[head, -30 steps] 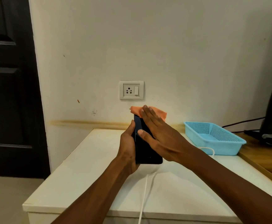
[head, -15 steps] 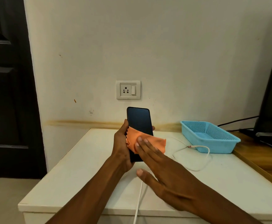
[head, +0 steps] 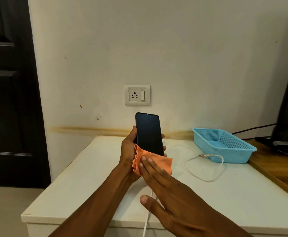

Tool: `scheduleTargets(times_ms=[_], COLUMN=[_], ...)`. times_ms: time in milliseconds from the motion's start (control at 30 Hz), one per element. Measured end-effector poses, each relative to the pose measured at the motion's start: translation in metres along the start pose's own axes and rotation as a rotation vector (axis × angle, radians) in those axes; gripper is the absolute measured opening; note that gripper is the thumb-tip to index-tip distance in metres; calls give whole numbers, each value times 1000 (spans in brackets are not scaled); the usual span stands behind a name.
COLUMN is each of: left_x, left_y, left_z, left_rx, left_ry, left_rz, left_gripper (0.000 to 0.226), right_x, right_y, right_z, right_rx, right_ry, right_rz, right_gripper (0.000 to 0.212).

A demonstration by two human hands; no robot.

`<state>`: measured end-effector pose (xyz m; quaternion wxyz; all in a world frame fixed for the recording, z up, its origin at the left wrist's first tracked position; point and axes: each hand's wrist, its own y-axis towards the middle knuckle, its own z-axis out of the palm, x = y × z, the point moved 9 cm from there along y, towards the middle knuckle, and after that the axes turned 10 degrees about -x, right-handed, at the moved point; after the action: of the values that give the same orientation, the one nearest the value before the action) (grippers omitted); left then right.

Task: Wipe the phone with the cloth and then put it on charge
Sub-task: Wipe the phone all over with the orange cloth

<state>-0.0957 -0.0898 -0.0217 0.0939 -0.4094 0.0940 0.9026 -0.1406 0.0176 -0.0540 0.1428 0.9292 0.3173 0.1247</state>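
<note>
The left hand (head: 128, 147) is wrapped around the phone (head: 149, 133), holding it upright above the worktop (head: 88, 177) with its dark screen facing the camera, just below the wall socket (head: 137, 95). The right hand (head: 172, 190) is open and flat, fingers stretched out, pressing the orange cloth (head: 154, 162) against the bottom end of the phone — it grips nothing, it only pushes the cloth along the glass. Most of the screen above the cloth is bare and looks evenly dark; whether it is clean cannot be told from here.

By my reading the task is in its first half: wiping is under way, with the cloth at the low end of the screen, and nothing shows whether the back of the phone has been done. Charging has not begun. The white cable (head: 206, 166) lies loose on the worktop to the right of the phone, its plug end (head: 202, 155) resting near the blue basket (head: 223, 145) and touching nothing on the phone. The socket holds no plug, so where the cable draws its power is unclear — its other end runs off the front edge of the worktop, out of view.
</note>
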Motion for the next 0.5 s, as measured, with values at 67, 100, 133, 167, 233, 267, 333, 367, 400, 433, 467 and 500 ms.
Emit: scheduleTargets(times_ms=[67,100,133,167,233,267,333,367,400,433,467,500], left_x=[0,-1,-1,-1,-3,-4,-1,0,0,0,0,-2], left_y=[-1,-2,-2,-1,-3,-3,-4,-4,-3,-2,-1,-2], left_z=[-2,-3,-7,-13,-21,-22,-24,-24,-24,-22,-19,-16], left_rx=[-27,-61,-119,-197,-320,-334,-353,-348,-329,-307,-284,-261], left_ry=[23,37,63,102,174,188,200,191,165,135,114,111], left_rz=[4,5,3,1,47,79,107,119,122,118,111,111], left_gripper=[67,66,65,63,54,52,52,52,51,51,50,49], right_x=[-1,-2,-3,-4,-5,-5,-8,-10,-12,-14,-16,-18], right_y=[2,3,4,6,12,17,27,34,39,45,51,56], right_z=[-2,-4,-7,-10,-17,-21,-29,-32,-36,-40,-43,-45], right_rx=[-21,-40,-60,-82,-128,-147,-184,-204,-221,-234,-244,-253], right_ry=[11,22,40,63,98,107,112,111,113,114,113,109], right_rz=[8,17,26,30,18,12,3,-3,-8,-10,-11,-10], right_gripper=[75,74,72,69,64,64,64,64,64,64,64,63])
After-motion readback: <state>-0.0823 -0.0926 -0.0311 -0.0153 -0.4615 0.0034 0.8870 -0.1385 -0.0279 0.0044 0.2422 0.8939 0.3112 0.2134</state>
